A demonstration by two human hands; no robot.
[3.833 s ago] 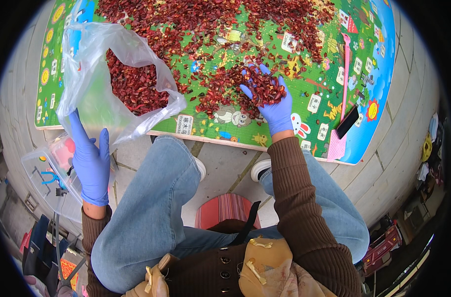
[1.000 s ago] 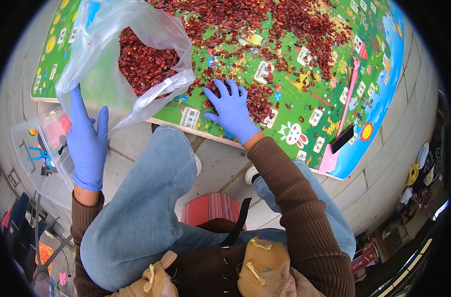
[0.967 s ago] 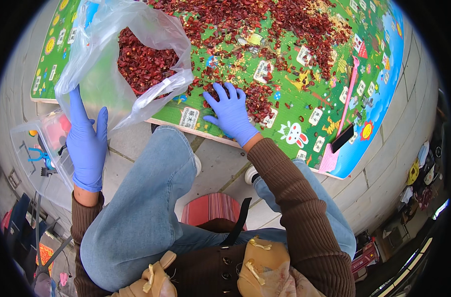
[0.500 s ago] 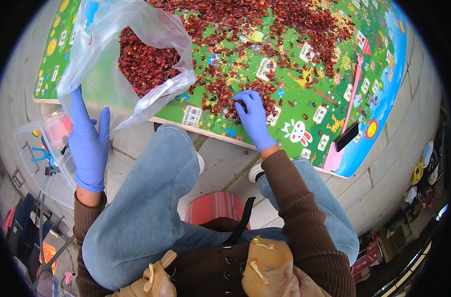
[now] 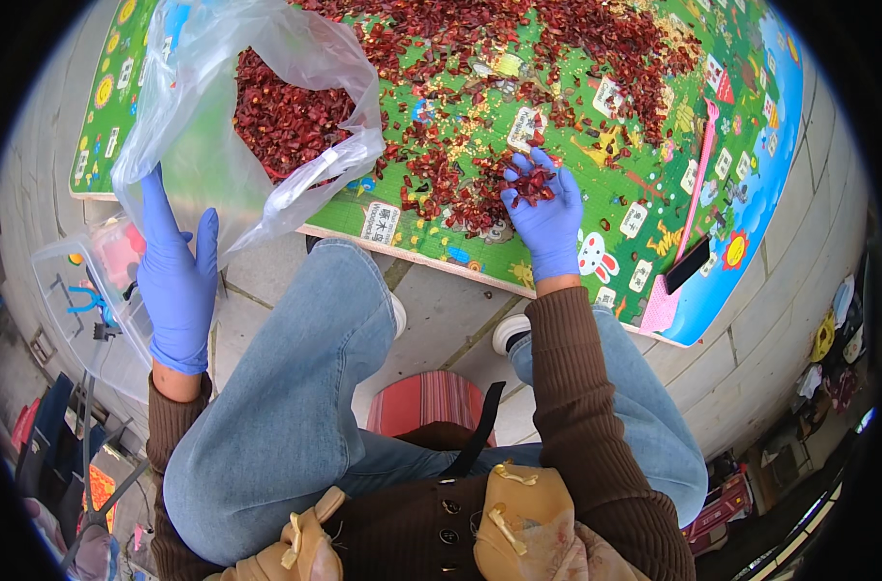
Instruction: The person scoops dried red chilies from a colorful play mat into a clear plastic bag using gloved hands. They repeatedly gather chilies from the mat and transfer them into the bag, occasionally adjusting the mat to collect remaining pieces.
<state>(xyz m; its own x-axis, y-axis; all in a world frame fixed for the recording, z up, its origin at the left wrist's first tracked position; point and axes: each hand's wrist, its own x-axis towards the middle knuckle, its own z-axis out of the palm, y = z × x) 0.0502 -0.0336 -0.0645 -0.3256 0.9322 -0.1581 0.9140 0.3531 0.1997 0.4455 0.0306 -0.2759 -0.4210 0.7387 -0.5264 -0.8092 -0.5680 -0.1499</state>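
Note:
My right hand [image 5: 549,230], in a blue-violet glove, is turned palm up over the near part of the mat. Its curled fingers cradle a small heap of cut dried red chili pieces [image 5: 531,186]. On the left a clear plastic bag [image 5: 201,145] lies with its mouth gaping, dried chili pieces [image 5: 288,124] inside. My left hand [image 5: 177,295], gloved alike, is at the bag's left edge, fingers stretched up against the plastic and thumb apart; some fingers are partly hidden. Loose chili pieces [image 5: 470,205] and pale seeds lie between the bag and my right hand.
More chili pieces [image 5: 610,44] spread over the far part of the green printed mat [image 5: 567,261]. A pink long-handled swatter [image 5: 662,305] and a black phone-like slab [image 5: 688,266] lie at the right. Below the left edge stands a clear plastic box [image 5: 111,339]; a red striped stool [image 5: 426,402] is between my legs.
My right hand has moved a little right and turned from palm down on the pile to palm up, now with chili pieces in it. The left hand and bag stay nearly still.

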